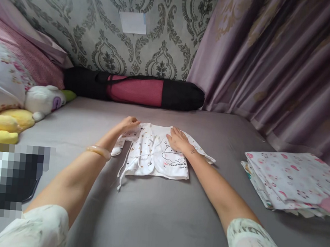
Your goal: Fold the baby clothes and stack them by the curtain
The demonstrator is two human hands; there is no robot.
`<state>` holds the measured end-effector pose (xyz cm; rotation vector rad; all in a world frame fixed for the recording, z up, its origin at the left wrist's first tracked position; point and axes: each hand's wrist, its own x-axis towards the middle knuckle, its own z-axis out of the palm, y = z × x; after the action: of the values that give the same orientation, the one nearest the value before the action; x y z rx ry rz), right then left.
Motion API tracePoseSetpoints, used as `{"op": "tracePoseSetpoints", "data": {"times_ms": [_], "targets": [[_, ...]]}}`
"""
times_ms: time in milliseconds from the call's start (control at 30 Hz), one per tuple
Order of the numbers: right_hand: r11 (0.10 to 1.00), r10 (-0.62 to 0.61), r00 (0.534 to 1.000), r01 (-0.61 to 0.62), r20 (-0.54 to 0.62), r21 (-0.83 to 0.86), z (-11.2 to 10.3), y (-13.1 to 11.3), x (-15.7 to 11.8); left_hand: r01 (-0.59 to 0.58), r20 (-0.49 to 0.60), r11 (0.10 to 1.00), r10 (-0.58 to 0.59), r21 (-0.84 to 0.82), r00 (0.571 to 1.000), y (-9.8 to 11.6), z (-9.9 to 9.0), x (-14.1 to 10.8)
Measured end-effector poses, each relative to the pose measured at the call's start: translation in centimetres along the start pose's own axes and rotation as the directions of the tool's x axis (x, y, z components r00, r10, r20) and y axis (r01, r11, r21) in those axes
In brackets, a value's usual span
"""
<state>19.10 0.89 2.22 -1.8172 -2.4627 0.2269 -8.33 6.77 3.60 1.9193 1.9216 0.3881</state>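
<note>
A small white baby shirt (162, 153) with a printed cartoon animal, lettering and thin ties lies spread on the grey sheet (152, 214). At the shirt's upper left shoulder, my left hand (130, 123) has its fingers bent together at the fabric's edge; the fingertips are partly hidden. My right hand (177, 139) rests flat on the upper right of the shirt with the fingers spread a little. One sleeve lies out to the left below my left hand, the other reaches out to the right past my right wrist.
A folded floral cloth stack (294, 181) lies at the right. Along the wall rests a black and red long bag (135, 90). Plush toys (43, 100) and a pillow (3, 76) are at the left, near a partly blurred dark object (18, 176). A purple curtain (261, 62) hangs at the right.
</note>
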Motion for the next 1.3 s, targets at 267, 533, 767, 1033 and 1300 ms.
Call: {"op": "tracePoseSetpoints", "data": {"times_ms": [267,533,767,1033,1300], "targets": [[0.959,0.125,0.984,-0.088,-0.124,0.269,-3.0,3.7,-1.9,-0.194,-0.142,0.980,0.199,0.050,0.970,1.1,-0.3,-3.8],[0.915,0.335,0.936,-0.350,0.106,0.199,-5.1,10.6,-10.7,-0.395,0.025,0.919,0.395,-0.018,0.918,4.8,0.9,-8.9],[0.912,0.347,0.931,-0.364,0.116,0.189,-4.0,9.8,-12.1,-0.496,0.107,0.862,0.505,-0.100,0.856,12.1,5.8,-7.6],[0.912,0.382,0.921,-0.389,0.072,0.133,-3.4,9.3,-11.5,-0.570,-0.010,0.821,0.570,-0.047,0.822,15.7,11.7,-3.5],[0.925,0.013,0.978,-0.090,-0.206,-0.370,-5.4,9.8,-11.5,-0.611,-0.138,0.787,0.598,-0.085,0.790,14.3,14.0,-3.4]]}}
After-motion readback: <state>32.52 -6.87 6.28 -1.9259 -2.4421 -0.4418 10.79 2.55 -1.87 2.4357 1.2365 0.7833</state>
